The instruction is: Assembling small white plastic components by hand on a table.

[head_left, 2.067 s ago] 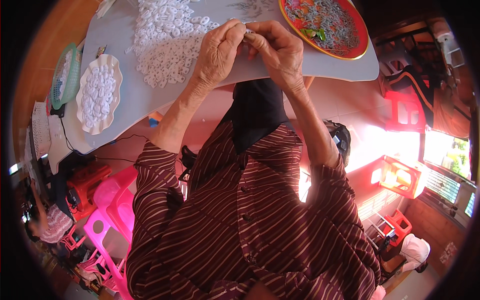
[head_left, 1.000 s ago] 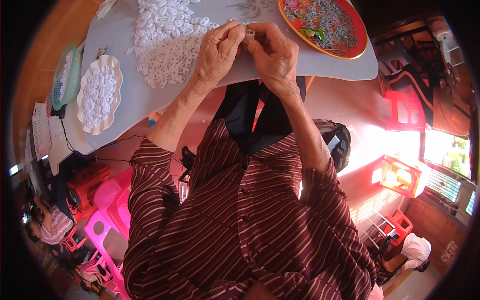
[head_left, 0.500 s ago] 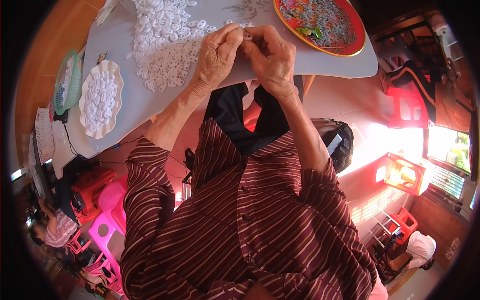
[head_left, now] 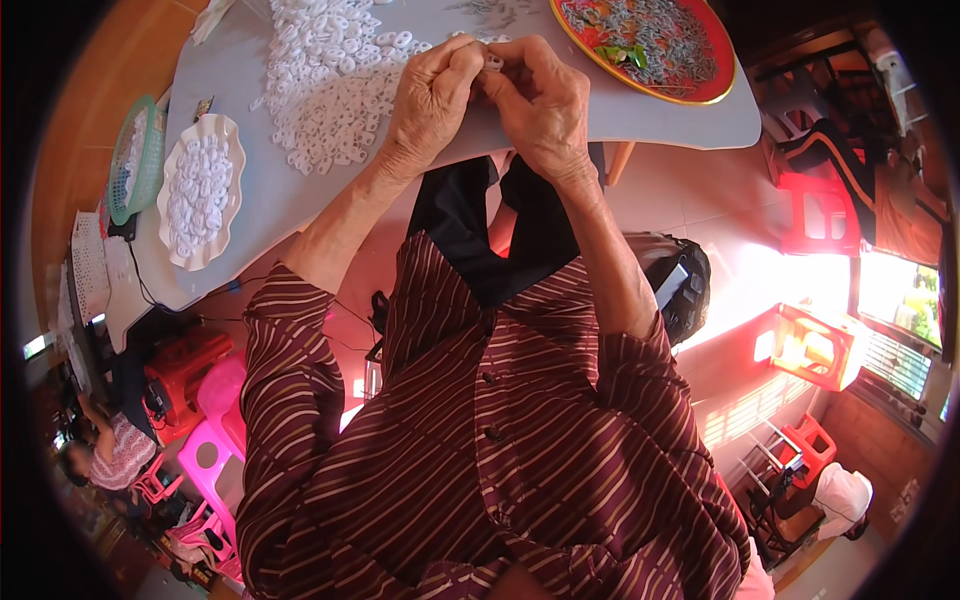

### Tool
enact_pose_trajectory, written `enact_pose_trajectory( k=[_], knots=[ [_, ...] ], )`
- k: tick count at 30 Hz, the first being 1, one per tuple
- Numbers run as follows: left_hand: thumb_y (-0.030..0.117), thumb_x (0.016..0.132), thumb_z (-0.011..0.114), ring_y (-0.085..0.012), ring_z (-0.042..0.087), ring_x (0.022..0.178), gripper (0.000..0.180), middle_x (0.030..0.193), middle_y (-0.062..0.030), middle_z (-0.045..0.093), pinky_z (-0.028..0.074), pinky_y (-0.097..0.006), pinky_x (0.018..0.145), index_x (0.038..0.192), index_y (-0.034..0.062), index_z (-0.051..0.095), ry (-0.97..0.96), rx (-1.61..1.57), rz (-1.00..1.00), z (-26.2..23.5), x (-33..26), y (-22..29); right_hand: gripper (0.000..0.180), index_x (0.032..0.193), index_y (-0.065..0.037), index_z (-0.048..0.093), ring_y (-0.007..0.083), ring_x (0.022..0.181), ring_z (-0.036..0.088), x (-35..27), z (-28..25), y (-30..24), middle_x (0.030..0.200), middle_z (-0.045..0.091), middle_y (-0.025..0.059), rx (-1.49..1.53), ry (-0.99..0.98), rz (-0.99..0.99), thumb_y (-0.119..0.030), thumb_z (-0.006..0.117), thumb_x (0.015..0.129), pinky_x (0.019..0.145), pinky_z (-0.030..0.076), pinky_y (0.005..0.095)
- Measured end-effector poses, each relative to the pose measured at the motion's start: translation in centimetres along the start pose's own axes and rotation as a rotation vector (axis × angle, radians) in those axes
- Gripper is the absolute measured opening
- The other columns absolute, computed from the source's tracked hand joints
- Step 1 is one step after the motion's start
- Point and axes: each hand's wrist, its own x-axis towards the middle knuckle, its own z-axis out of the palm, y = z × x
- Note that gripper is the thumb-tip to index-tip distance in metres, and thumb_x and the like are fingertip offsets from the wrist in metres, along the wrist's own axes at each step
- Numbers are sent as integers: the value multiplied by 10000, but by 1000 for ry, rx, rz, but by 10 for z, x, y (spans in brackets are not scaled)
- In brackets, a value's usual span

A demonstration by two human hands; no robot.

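Observation:
Above the front part of the grey table (head_left: 440, 139), my left hand (head_left: 432, 105) and my right hand (head_left: 543, 108) meet fingertip to fingertip. Between them shows a small white plastic piece (head_left: 493, 62), gripped by the right thumb and forefinger. The left fingers are pinched closed against it; what lies inside them is hidden. Left of my hands spreads a pile of small off-white plastic pieces (head_left: 335, 115), which runs into a larger heap of white oval pieces (head_left: 318, 45). A red round tray (head_left: 727, 70) with a yellow rim holds many small grey metal-looking parts.
On the table's left stand a white wavy-edged dish (head_left: 236, 155) of white pieces and a green basket (head_left: 150, 165). Loose grey parts (head_left: 495, 12) lie at the far side. Pink chairs (head_left: 205, 450), red stools (head_left: 815, 345) and another person (head_left: 115, 450) are around.
The view has shifted slightly, so the table and hands sit a little higher. Both hands keep their closed pinch at the small white piece.

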Motion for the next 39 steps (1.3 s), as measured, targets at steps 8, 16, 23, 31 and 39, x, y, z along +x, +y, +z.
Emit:
enact_pose_trajectory(
  k=[8, 16, 23, 31, 39],
  knots=[
    [209, 907, 462, -86, 463, 615, 245, 648, -40, 508, 412, -252, 581, 813, -7, 530, -38, 26, -35, -1, 2, 1, 112, 860, 22, 577, 135, 632, 645, 3, -4, -3, 691, 650, 95, 56, -7, 32, 14, 636, 765, 568, 496, 245],
    [277, 932, 470, -78, 499, 634, 307, 698, -11, 580, 424, -227, 592, 853, 0, 576, 35, -115, -61, 0, 2, -5, 150, 954, 44, 600, 109, 679, 634, 5, -5, -4, 722, 658, 78, 216, -64, 107, -25, 621, 822, 629, 503, 230],
    [258, 949, 472, -63, 456, 569, 303, 637, 0, 548, 385, -223, 533, 795, 16, 571, 75, -204, -41, -2, -4, 11, 163, 987, 75, 599, 99, 656, 576, 23, -13, -8, 795, 625, 68, 464, -158, 265, -34, 546, 878, 600, 473, 211],
    [254, 944, 457, -88, 448, 603, 365, 606, -12, 466, 381, -238, 582, 660, 26, 480, 67, -481, -60, -1, -8, 10, 147, 904, 8, 649, 105, 569, 518, 224, -90, -8, 671, 571, 36, -109, 149, -89, -114, 578, 864, 562, 472, 263],
    [300, 956, 402, -136, 484, 672, 398, 600, -24, 434, 401, -274, 663, 651, 45, 421, 171, -597, -122, -1, -19, 2, 128, 872, 2, 654, 157, 660, 597, 162, -7, -26, 761, 639, 113, -429, -522, -213, -97, 641, 792, 598, 473, 288]
  ],
)
